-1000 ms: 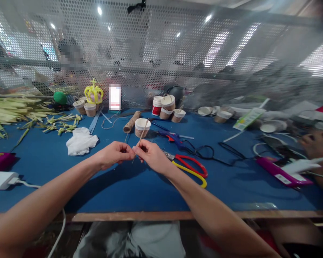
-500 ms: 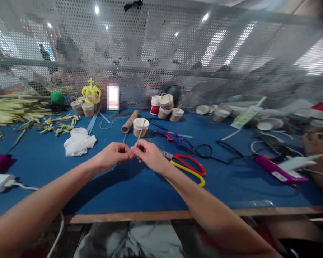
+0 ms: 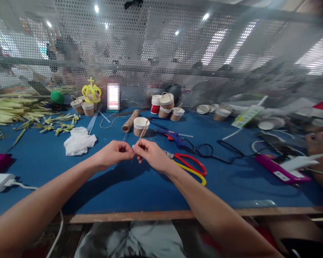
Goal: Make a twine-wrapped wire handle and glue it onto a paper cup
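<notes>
Over the blue table, my left hand (image 3: 117, 154) and my right hand (image 3: 150, 152) meet, both with fingers pinched. Between them is a length of brown twine (image 3: 143, 133), its upper end sticking up from my right hand's fingers. The lower part is mostly hidden by my fingers. Just behind my hands stands a twine-wrapped white paper cup (image 3: 141, 127). A roll of brown twine (image 3: 131, 121) lies to its left. Scissors (image 3: 190, 165) with one red and one yellow handle rest beside my right wrist, and a blue glue gun (image 3: 172, 138) lies beyond them.
White crumpled tissue (image 3: 79, 141) lies at left, near woven leaf strips (image 3: 61, 123). Several wrapped cups (image 3: 165, 111) and a yellow crown (image 3: 91, 91) stand along the mesh panel (image 3: 161, 43). A purple power strip (image 3: 281, 169) and another person's hand (image 3: 319, 143) are at right.
My hands stay pinched together in nearly the same place. My right hand has drawn back slightly to the right, and the twine's upper end leans further right.
</notes>
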The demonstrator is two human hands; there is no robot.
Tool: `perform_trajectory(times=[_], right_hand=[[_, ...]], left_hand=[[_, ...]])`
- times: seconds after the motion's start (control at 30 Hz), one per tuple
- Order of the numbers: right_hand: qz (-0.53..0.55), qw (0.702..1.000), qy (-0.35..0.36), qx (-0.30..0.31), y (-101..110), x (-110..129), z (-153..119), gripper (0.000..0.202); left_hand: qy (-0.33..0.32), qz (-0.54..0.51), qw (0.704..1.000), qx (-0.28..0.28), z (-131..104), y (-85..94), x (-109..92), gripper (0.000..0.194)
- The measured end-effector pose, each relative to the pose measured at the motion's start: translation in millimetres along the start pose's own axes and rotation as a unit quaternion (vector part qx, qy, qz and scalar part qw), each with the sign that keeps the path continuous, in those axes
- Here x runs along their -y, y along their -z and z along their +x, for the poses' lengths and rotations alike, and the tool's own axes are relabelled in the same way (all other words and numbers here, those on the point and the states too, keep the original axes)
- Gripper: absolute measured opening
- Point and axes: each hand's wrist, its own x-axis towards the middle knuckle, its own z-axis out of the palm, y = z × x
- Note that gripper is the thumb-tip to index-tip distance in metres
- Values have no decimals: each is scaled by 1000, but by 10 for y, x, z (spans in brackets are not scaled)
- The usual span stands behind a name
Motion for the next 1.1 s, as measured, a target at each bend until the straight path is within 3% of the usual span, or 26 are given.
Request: perform_trajectory(times=[0.23, 0.4, 0.73, 0.83, 1.0, 1.1], right_hand=[[148, 987, -16, 54, 28, -29, 4, 23], [52, 998, -8, 26, 30, -19, 2, 23], [-103, 994, -5, -31, -13, -1, -11, 24], [-86, 996, -6, -30, -15, -14, -10, 25], [29, 999, 4, 37, 34, -48, 9, 20], [20, 999, -3, 42, 57, -44, 12, 20]], left_hand=[[31, -92, 995, 24, -11, 2, -14, 23], [16, -18, 999, 23, 6, -4, 31, 19], [-43, 96, 994, -40, 53, -57, 115, 21], [-36, 80, 996, -35, 39, -64, 108, 22], [7, 9, 1000, 18, 17, -48, 75, 19], [16, 2, 1000, 26, 18, -32, 69, 19]])
